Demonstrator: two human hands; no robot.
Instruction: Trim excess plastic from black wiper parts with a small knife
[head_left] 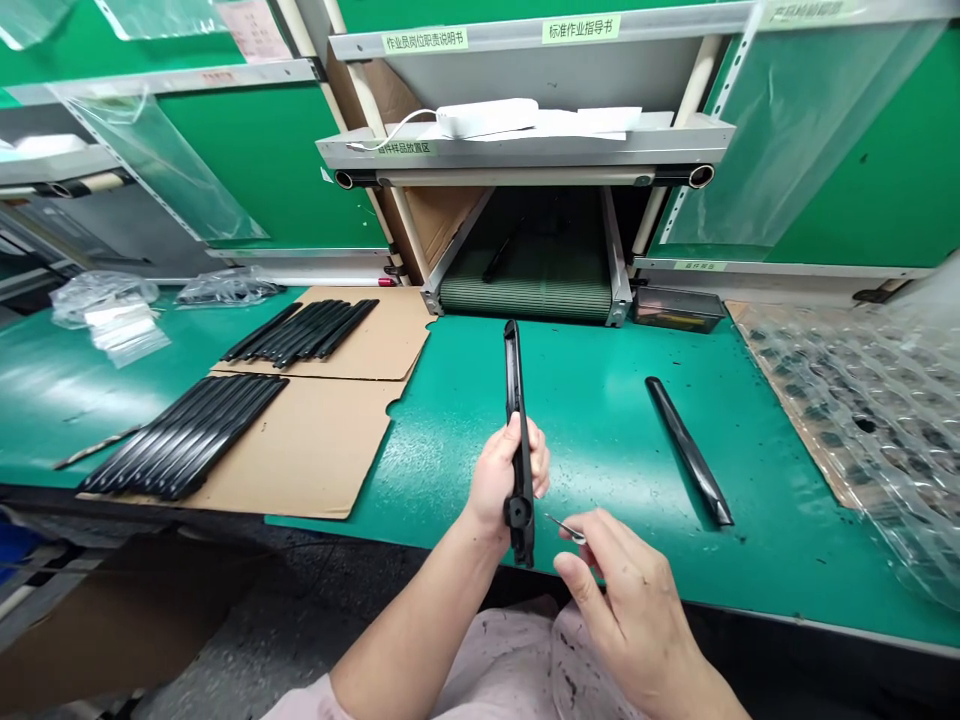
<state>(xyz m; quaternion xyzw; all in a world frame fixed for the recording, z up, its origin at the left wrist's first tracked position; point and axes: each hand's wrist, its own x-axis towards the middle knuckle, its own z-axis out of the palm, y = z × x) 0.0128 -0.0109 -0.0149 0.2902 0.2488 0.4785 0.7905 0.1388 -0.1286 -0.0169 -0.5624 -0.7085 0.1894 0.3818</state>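
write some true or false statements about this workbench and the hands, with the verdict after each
1. The left hand grips a long black part. True.
2. The right hand holds that same part. False: it holds a small, thin metal item, apart from the black part.
3. Two rows of black pieces lie on cardboard. True.
4. Nothing lies on the green bench to the right of the hands. False: a single black piece lies there, with clear plastic trays farther right.
5. A dark green belt is ahead of the hands, under a shelf. True.
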